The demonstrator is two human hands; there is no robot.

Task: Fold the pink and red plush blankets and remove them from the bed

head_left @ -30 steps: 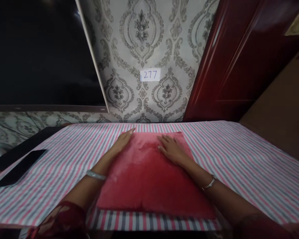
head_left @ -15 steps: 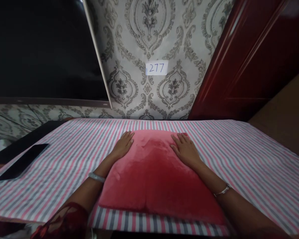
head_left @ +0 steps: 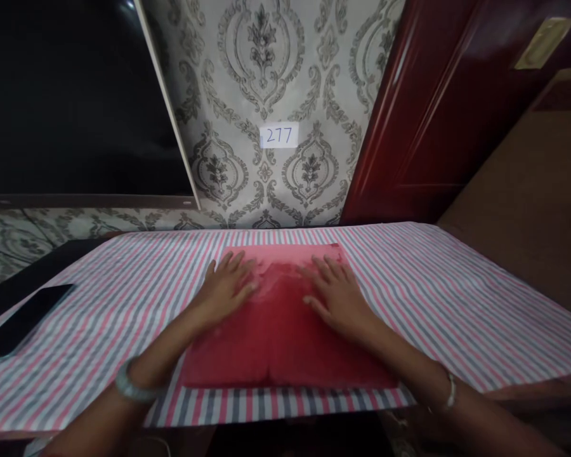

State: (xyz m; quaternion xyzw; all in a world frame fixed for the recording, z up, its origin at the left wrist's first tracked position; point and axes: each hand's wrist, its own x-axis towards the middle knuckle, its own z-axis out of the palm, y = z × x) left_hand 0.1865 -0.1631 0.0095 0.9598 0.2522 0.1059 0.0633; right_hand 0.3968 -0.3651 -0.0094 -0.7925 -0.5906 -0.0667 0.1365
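Note:
A red plush cloth (head_left: 285,343), folded into a flat rectangle, lies on the striped tablecloth (head_left: 457,292) in front of me. Over its left part is my left hand (head_left: 226,285), palm down with the fingers spread. My right hand (head_left: 335,289) is over the right part, also palm down and fingers apart, a little blurred. Neither hand grips anything. Light brushed patches show in the pile near the fingertips. Whether the palms press on the cloth or hover just above it, I cannot tell.
A black phone (head_left: 23,320) lies at the table's left edge. Behind the table are a dark television screen (head_left: 76,101), patterned wallpaper with a paper label (head_left: 279,135) reading 277, and a dark red wooden panel (head_left: 423,108) at the right.
Both hands have come off the cloth's far side edges and moved inward and slightly nearer me. The camera view has shifted a little to the right.

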